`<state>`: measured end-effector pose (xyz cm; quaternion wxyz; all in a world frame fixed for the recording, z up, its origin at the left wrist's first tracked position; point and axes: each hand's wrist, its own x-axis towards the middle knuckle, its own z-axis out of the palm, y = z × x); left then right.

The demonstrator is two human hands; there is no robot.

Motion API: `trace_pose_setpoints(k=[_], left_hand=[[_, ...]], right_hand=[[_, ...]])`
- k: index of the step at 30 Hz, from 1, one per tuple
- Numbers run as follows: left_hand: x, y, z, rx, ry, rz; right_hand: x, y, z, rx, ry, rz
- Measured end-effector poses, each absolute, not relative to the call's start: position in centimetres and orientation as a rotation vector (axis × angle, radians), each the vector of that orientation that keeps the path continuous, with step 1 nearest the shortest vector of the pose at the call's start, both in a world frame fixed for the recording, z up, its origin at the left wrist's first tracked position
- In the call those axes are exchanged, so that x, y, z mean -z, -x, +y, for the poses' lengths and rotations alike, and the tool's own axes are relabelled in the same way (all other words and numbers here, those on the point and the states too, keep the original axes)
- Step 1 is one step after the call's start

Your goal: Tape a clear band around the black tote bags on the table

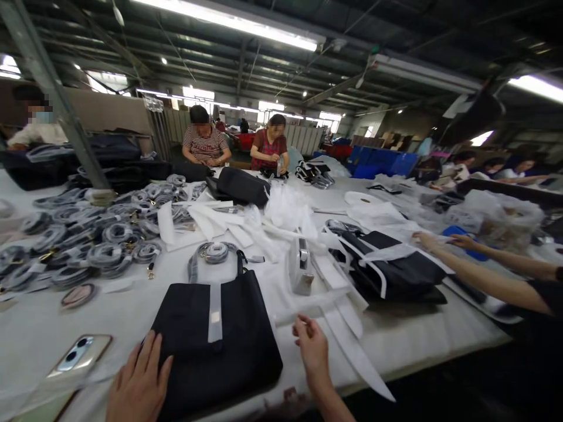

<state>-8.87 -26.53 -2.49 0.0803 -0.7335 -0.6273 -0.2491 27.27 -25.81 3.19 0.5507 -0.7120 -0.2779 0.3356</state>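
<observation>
The black bag lies flat at the near side of the white-covered bench, directly before me in the remote view; a pale strip runs down the middle of its front, and its handle rises from the far edge. My left grip rests on the bag's left edge, fingers extended and released, grasping nothing. My right grip is raised just beside the bag's right side, fingers half curled and thumb near the forefinger; I cannot tell whether anything small is pinched there. Beyond the right grip I see the dispenser standing upright, with long white pieces spread to its right. A coil lies just beyond the bag; to the left, many wrapped straps form a heap, some with gold-coloured hooks. A phone lies near the left grip, camera side up, and a pinkish ring lies farther back. Crumpled plastic occupies the middle of the bench, near a dark bundle. To the right, I note a stack of black bags with white edging; a co-worker's hands reach in just beyond it. Two people work across the bench, their heads bowed.
</observation>
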Motion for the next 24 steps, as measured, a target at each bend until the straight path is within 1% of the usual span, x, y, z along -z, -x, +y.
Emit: trace_pose_setpoints(k=[3,6,9,13,17,22,24], left_hand=[[1.5,7.6,-26.3,0.717,2.036,-1.952],[0.7,5.5,-25.9,0.785,1.974,-1.903],[0.3,2.7,-25.5,0.784,2.193,-1.69],[1.0,0.0,-24.8,0.611,2.482,-1.447],[2.1,-0.5,-24.5,0.509,2.585,-1.361],[2.3,-0.3,-24.5,0.539,2.569,-1.358],[2.0,-0.4,-24.4,0.55,2.579,-1.353]], right_hand=[[-3.0,-32.6,-25.3,-0.785,1.745,-0.455],[-2.8,-34.7,-23.3,-0.853,1.762,-0.366],[-2.7,-35.1,-20.6,-0.908,1.769,-0.33],[-3.1,-35.9,-18.8,-0.839,1.74,-0.342],[-5.1,-36.9,-19.5,-0.737,1.614,-0.455],[-9.3,-35.8,-20.6,-0.684,1.505,-0.648],[-11.4,-34.4,-20.8,-0.652,1.551,-0.839]])
